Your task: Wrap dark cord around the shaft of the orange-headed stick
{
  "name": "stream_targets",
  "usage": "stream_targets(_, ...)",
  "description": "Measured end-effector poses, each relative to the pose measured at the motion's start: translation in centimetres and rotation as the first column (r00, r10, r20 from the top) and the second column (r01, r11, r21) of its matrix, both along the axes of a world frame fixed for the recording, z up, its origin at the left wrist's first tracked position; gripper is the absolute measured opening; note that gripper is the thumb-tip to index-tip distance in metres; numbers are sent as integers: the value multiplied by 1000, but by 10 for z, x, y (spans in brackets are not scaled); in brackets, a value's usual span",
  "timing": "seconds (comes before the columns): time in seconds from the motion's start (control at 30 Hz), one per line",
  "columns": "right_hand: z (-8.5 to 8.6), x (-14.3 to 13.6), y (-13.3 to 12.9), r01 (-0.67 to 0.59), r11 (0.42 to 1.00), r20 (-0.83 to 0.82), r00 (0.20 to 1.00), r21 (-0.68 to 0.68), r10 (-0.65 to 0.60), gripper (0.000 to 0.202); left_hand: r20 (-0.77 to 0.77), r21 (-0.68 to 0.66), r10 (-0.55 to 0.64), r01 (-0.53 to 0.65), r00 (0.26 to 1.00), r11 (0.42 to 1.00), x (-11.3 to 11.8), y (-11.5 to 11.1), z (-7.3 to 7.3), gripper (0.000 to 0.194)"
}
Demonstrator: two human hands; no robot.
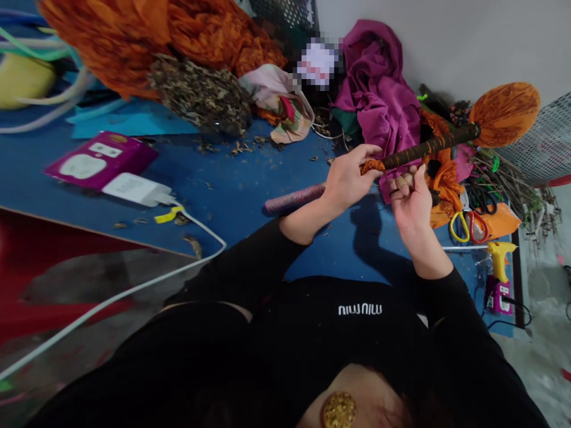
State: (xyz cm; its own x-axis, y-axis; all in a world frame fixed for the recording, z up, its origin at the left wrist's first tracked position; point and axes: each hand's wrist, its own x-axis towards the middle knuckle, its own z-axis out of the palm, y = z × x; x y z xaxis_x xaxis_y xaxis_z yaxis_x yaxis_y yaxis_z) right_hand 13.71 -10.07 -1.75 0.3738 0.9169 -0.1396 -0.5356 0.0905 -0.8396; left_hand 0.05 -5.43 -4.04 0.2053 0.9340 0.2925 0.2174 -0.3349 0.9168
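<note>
A dark brown stick wound with thin orange bands slants across the front of me. Its far right end carries an orange paddle-shaped fabric piece with veined texture. My left hand pinches the stick's near end, where orange cloth is wrapped. My right hand is turned palm up just below the stick, fingers curled in and thumb near them; what they hold, if anything, is too small to make out. A pinkish glittery rod lies on the blue table beneath my left wrist.
Magenta cloth is heaped behind my hands. Scissors and a yellow glue gun lie at right. Orange fabric and dried plant matter pile up at back left. A white cable runs from a plugged-in adapter.
</note>
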Motion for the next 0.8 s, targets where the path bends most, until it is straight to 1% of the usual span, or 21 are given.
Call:
stream_targets(0.07,-1,4,5,-41,996,-6,999,-73,40,52,-53,28,5,-3,999,1000,-1,-1,1,38)
stream_targets(0.1,-2,5,7,-44,996,16,999,-80,45,55,-82,35,1,2,997,999,-1,-2,2,36)
stream_targets(0.17,-4,6,10,-4,999,101,995,-51,10,53,-123,36,-21,26,992,999,1,-5,4,35)
stream_targets(0.23,-6,7,13,60,998,209,976,3,-60,46,-145,30,-49,54,988,998,2,-6,6,38)
stream_targets(0.33,-11,11,15,110,991,309,942,82,-130,39,-191,-4,-107,108,976,994,-4,-2,11,39)
stream_targets(0.4,-13,16,17,119,984,349,924,134,-159,37,-276,-43,-183,178,944,983,-15,5,14,35)
stream_targets(0.43,-13,18,17,122,980,364,915,158,-173,37,-336,-75,-254,244,907,967,-21,10,15,31)
stream_targets(0.47,-13,21,18,127,976,373,909,179,-187,38,-372,-124,-351,329,859,936,-28,14,15,30)
stream_targets(0.5,-13,23,19,132,971,376,905,199,-200,39,-356,-151,-409,381,840,912,-34,18,16,34)
stream_targets(0.53,-13,24,19,138,967,374,903,215,-213,39,-317,-162,-436,405,842,900,-38,21,16,45)
stream_targets(0.57,-12,24,19,145,963,366,904,227,-222,39,-276,-141,-416,392,866,909,-40,23,15,58)
stream_targets(0.6,-11,23,19,151,961,350,908,232,-228,39,-244,-90,-364,353,899,931,-40,23,15,66)
stream_targets(0.63,-11,22,19,158,960,331,915,232,-230,38,-228,-20,-296,299,928,954,-38,20,15,70)
stream_targets(0.67,-10,19,18,164,959,310,922,230,-232,37,-227,67,-214,235,950,970,-33,16,14,70)
stream_targets(0.7,-9,17,17,167,960,293,928,227,-231,36,-246,162,-134,177,960,971,-28,10,13,66)
stream_targets(0.73,-8,14,16,170,960,285,930,221,-230,36,-283,245,-69,142,957,959,-21,3,12,63)
stream_targets(0.8,-6,10,13,176,963,299,925,204,-233,36,-364,349,34,103,931,931,-8,-11,10,65)
